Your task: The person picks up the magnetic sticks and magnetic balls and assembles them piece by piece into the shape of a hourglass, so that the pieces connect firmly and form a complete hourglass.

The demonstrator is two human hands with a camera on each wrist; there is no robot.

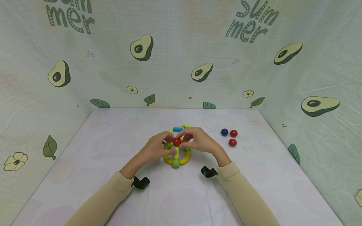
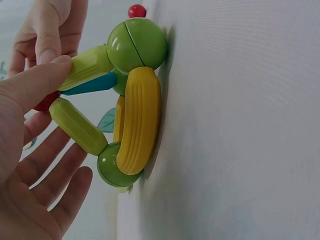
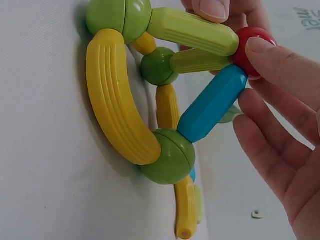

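Note:
A small magnetic-looking construction stands on the table between both hands. Its base is a ring of curved yellow rods (image 3: 112, 95) joined by green balls (image 1: 175, 163). From these balls, light green rods (image 2: 77, 127) and a blue rod (image 3: 212, 107) slope up to a red ball (image 1: 177, 142) at the peak. My right hand (image 1: 199, 141) pinches that red ball, thumb across its face. With its thumb, my left hand (image 1: 155, 147) presses the upper end of one light green rod, fingers spread behind and around the peak.
Behind the construction lie a loose blue rod (image 1: 178, 129) and a light green rod (image 1: 186, 125). To the right are a dark blue ball (image 1: 224, 131) and two red balls (image 1: 233, 142). A patterned cloth wall (image 1: 169, 78) rises behind the table.

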